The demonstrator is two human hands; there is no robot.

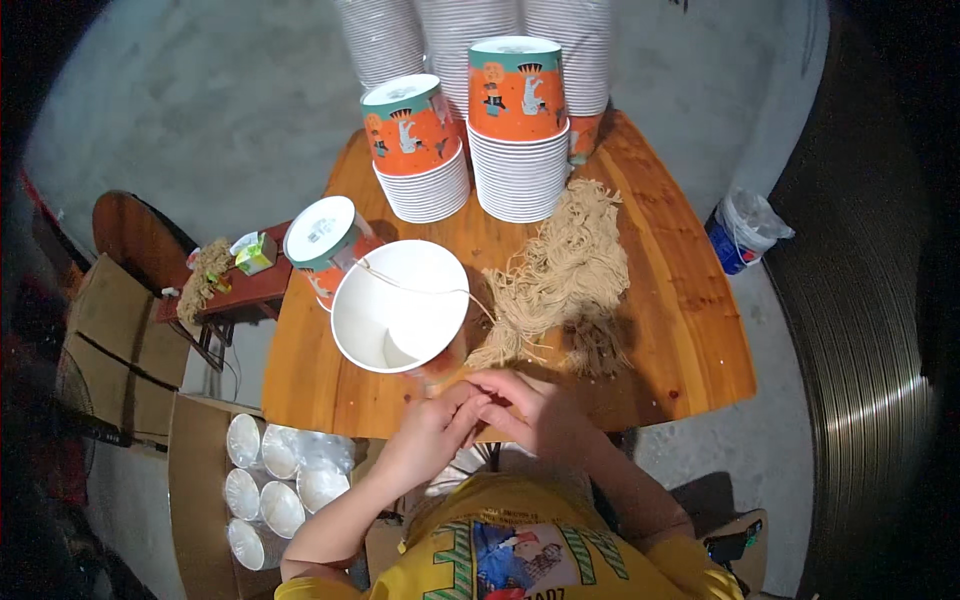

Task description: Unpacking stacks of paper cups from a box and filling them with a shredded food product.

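Note:
My left hand (432, 428) and my right hand (532, 408) meet at the table's near edge, fingers closed and pressed together. Whatever is between their fingertips is hidden. Just beyond them a large white paper bucket (425, 310) lies tilted, its mouth facing me. A thin tan cord (420, 290) runs across that mouth, from the bucket's left rim toward the right. To the right lies a tangled heap of tan cords (575, 260), with a darker, frayed end (595, 340) close to my right hand.
Upside-down orange-and-green paper buckets (518, 90) stand stacked at the back of the wooden table (690, 330), another (322, 235) at left. Tall white stacks (465, 30) rise behind. A cardboard box (195, 490) of white buckets sits low left; a pail (742, 235) stands at right.

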